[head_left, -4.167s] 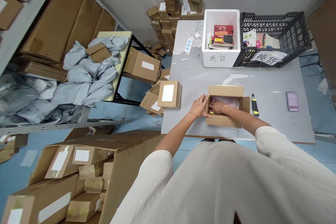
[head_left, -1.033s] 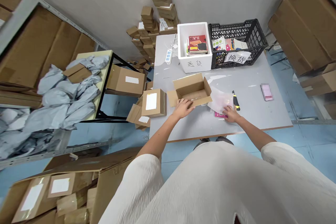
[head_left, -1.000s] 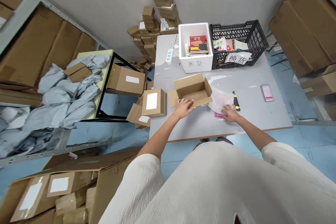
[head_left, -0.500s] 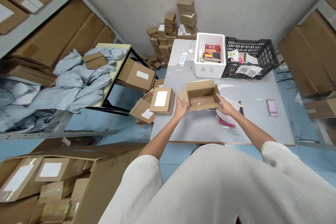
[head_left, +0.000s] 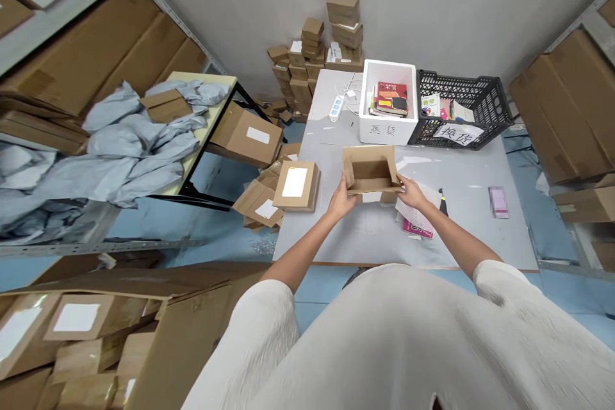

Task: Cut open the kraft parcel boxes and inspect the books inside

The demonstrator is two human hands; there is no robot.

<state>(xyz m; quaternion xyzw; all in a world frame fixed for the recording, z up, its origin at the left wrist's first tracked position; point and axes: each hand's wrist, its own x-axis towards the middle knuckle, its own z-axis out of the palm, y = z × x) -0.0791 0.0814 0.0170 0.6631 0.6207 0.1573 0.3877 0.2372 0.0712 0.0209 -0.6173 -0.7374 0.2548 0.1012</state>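
An open cardboard box (head_left: pixel 369 183) is held between my two hands over the table, tilted so its hollow inside faces the far side and up. My left hand (head_left: pixel 342 200) grips its near left corner. On the right edge, my right hand (head_left: pixel 410 192) is closed around the cardboard. A white label shows on the box's near face. Beneath my right wrist lie a white sheet (head_left: pixel 417 210) and a pink printed item (head_left: pixel 417 229), partly covered. To the left of my left hand sits a closed cardboard box (head_left: pixel 296 186) with a white label.
At the table's back stand a white foam box (head_left: pixel 388 131) with books and a black crate (head_left: pixel 500 116). A power strip (head_left: pixel 336 108), a yellow-and-black cutter (head_left: pixel 442 202) and a pink pixelated item (head_left: pixel 498 202) lie on the table (head_left: pixel 473 230). Grey parcels (head_left: pixel 110 173) cover a side table.
The open box has tipped, its near face with the label turning up into view. My left hand has shifted right from its left flap to its near left corner.
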